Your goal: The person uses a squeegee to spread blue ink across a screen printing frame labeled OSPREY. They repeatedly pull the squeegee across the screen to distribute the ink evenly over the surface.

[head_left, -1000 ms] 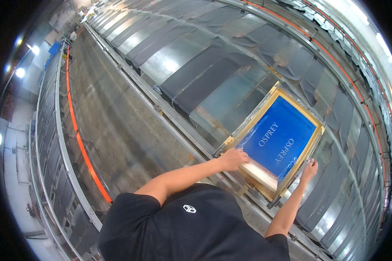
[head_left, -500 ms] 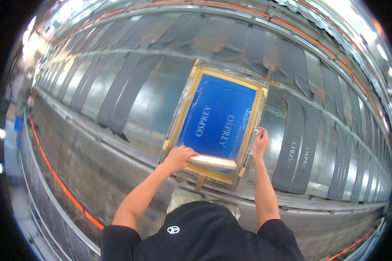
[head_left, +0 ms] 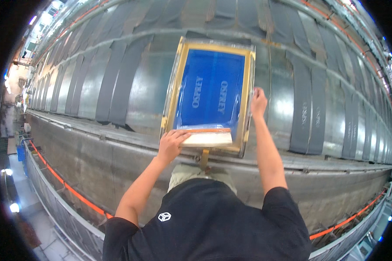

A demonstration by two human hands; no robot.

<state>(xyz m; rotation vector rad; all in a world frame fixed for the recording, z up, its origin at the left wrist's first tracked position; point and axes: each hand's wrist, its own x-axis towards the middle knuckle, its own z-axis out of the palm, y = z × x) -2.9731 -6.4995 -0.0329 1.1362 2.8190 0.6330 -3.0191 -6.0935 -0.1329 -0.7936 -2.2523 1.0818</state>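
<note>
A screen printing frame (head_left: 217,46) with yellow-taped edges lies on the long grey table, its blue mesh (head_left: 210,78) bearing two lines of pale lettering. Across the mesh's near end rests a wide squeegee (head_left: 208,139) with a pale handle and an orange-brown strip along its far edge. My left hand (head_left: 170,145) is closed over the squeegee's left end. At the frame's right edge, my right hand (head_left: 258,103) is closed, its fingertips pinching the rim; a small pale bit shows there, too small to name.
Dark fabric strips (head_left: 301,100) lie in rows on the table (head_left: 150,102), some with pale print, on both sides of the frame and beyond it. A metal rail (head_left: 117,141) follows the table's near edge. Orange pipes (head_left: 76,195) run low along the left side.
The squeegee has tilted, showing more of its broad pale face and the orange-brown strip. Both hands stay at their places on squeegee and frame. The whole view has shifted and turned slightly.
</note>
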